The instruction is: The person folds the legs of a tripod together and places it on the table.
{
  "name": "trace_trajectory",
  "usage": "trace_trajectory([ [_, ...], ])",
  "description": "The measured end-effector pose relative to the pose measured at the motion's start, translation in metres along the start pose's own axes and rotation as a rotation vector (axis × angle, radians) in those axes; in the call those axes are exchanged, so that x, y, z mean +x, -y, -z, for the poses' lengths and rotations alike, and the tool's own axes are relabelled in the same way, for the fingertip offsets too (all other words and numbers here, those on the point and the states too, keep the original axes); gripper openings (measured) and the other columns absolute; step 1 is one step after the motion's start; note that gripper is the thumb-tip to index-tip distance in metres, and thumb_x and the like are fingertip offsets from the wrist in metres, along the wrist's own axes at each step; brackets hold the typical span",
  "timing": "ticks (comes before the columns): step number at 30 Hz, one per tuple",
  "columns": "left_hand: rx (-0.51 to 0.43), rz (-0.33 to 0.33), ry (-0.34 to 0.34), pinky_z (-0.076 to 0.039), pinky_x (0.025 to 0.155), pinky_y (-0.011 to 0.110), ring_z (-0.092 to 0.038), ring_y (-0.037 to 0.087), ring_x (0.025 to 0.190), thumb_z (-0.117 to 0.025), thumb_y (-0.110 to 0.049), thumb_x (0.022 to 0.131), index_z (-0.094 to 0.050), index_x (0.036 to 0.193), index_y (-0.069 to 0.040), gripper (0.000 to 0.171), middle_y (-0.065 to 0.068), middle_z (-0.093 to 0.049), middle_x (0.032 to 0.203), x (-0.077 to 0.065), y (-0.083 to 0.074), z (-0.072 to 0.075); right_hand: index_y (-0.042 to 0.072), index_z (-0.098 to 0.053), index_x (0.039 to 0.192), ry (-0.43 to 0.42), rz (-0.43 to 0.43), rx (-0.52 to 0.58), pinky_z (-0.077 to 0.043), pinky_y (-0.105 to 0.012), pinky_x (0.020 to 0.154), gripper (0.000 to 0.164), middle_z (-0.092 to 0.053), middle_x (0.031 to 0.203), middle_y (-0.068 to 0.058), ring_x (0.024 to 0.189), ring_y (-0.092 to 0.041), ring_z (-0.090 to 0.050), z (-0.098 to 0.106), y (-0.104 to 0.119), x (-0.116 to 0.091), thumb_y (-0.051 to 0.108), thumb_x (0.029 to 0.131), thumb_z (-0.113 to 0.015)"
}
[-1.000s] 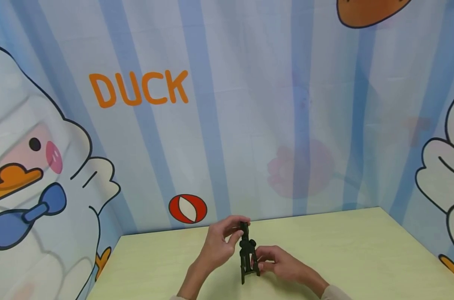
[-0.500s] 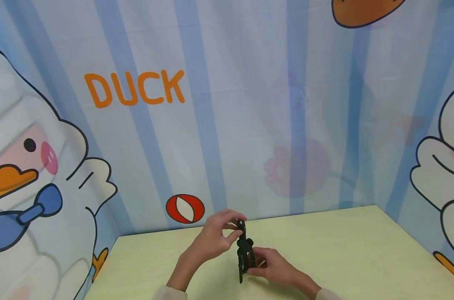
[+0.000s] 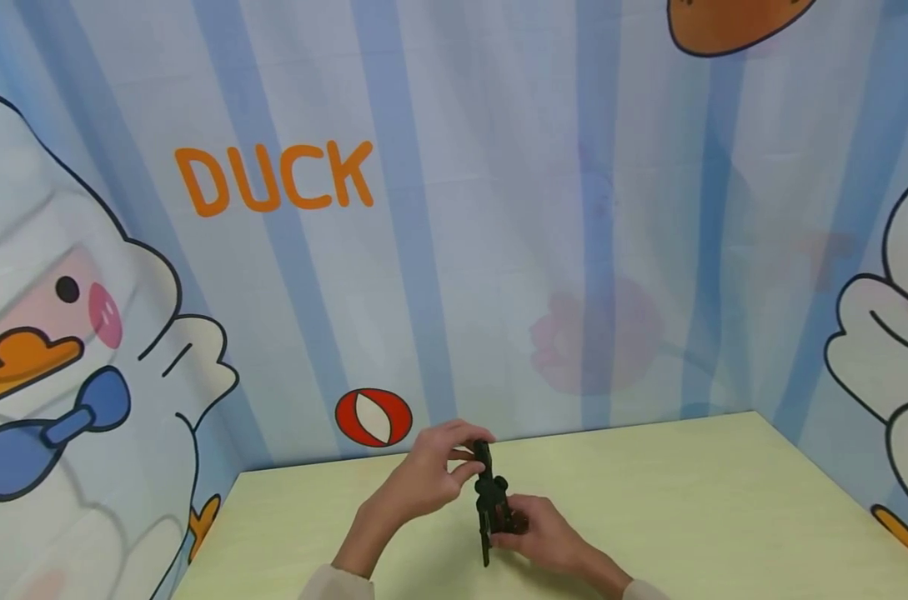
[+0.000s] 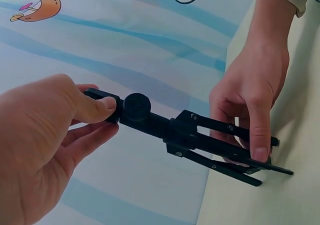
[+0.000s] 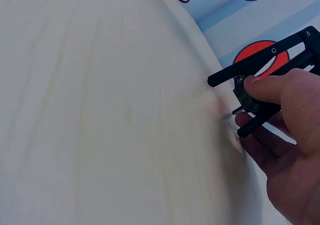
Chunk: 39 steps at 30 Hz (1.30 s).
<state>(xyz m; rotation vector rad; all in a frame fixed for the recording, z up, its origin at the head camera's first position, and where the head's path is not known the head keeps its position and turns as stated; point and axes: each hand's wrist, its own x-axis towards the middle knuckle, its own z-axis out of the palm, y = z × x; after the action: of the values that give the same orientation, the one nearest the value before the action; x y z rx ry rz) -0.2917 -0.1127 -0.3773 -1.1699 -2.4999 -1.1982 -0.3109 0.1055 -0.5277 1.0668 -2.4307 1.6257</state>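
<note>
A small black tripod (image 3: 489, 500) stands roughly upright between my two hands, with several legs partly spread. My left hand (image 3: 422, 479) pinches its top end between thumb and fingers; in the left wrist view, a round knob (image 4: 137, 107) sits just below that pinch. Lower down, my right hand (image 3: 547, 533) holds the leg section, its thumb (image 4: 259, 144) pressed against it. In the right wrist view, that thumb lies on a small bracket (image 5: 245, 92) between two legs. Whether the leg tips touch the table cannot be told.
A pale yellow table (image 3: 649, 492) lies beneath the hands. Behind it hangs a blue-and-white striped curtain (image 3: 484, 250) with printed ducks (image 3: 78, 417) and orange letters (image 3: 273, 179).
The tripod has turned, and a leg now sticks out to the right. My right hand has moved slightly left onto the leg section. My left hand keeps its pinch at the top.
</note>
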Motion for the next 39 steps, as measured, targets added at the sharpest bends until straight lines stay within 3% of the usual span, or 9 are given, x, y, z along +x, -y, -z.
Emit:
trace_trajectory([
  [3, -0.010, -0.009, -0.015, -0.058, 0.090, 0.021, -0.069, 0.017, 0.105, -0.072, 0.010, 0.092, -0.069, 0.123, -0.009, 0.036, 0.002, -0.066, 0.117, -0.002, 0.001, 0.002, 0.009, -0.070, 0.099, -0.018, 0.009, 0.056, -0.061, -0.026, 0.077, 0.013, -0.070, 0.098, -0.003, 0.086, -0.009, -0.072, 0.002, -0.001, -0.001, 0.010, 0.091, -0.081],
  [9, -0.027, 0.001, -0.058, -0.059, 0.088, 0.023, -0.070, 0.017, 0.101, -0.074, 0.012, 0.089, -0.070, 0.117, -0.009, 0.035, 0.002, -0.067, 0.113, -0.009, 0.006, 0.007, 0.008, -0.071, 0.107, -0.053, -0.072, 0.129, -0.060, -0.025, 0.080, 0.019, -0.066, 0.107, -0.008, 0.089, -0.015, -0.075, 0.015, 0.000, -0.004, 0.006, 0.090, -0.080],
  [18, -0.009, 0.045, -0.101, -0.061, 0.086, 0.026, -0.069, 0.020, 0.101, -0.078, 0.011, 0.086, -0.073, 0.109, -0.007, 0.030, 0.000, -0.068, 0.108, -0.025, 0.019, 0.015, 0.006, -0.073, 0.106, -0.160, -0.065, -0.002, -0.060, -0.028, 0.083, 0.022, -0.068, 0.106, -0.006, 0.094, -0.024, -0.073, 0.041, 0.008, -0.008, 0.006, 0.087, -0.083],
  [26, 0.037, 0.104, -0.089, -0.062, 0.083, 0.027, -0.070, 0.020, 0.097, -0.078, 0.010, 0.086, -0.074, 0.106, -0.005, 0.025, 0.002, -0.067, 0.104, -0.040, 0.039, 0.011, 0.003, -0.073, 0.104, -0.247, -0.058, 0.018, -0.062, -0.026, 0.081, 0.025, -0.069, 0.106, -0.012, 0.096, -0.026, -0.073, 0.056, 0.015, -0.012, 0.000, 0.083, -0.085],
  [32, 0.081, 0.152, -0.059, -0.062, 0.081, 0.027, -0.069, 0.016, 0.095, -0.078, 0.010, 0.086, -0.074, 0.105, -0.008, 0.027, -0.001, -0.068, 0.103, -0.050, 0.056, 0.003, 0.000, -0.071, 0.106, -0.250, -0.028, 0.055, -0.063, -0.029, 0.080, 0.027, -0.069, 0.106, -0.017, 0.096, -0.028, -0.073, 0.064, 0.019, -0.015, -0.004, 0.082, -0.084],
  [39, 0.120, 0.198, -0.010, -0.062, 0.080, 0.024, -0.068, 0.012, 0.091, -0.078, 0.007, 0.087, -0.074, 0.106, -0.010, 0.026, -0.002, -0.067, 0.101, -0.056, 0.070, -0.007, 0.000, -0.071, 0.107, -0.200, -0.027, -0.014, -0.063, -0.029, 0.078, 0.024, -0.069, 0.106, -0.015, 0.095, -0.028, -0.073, 0.073, 0.019, -0.014, -0.002, 0.086, -0.082],
])
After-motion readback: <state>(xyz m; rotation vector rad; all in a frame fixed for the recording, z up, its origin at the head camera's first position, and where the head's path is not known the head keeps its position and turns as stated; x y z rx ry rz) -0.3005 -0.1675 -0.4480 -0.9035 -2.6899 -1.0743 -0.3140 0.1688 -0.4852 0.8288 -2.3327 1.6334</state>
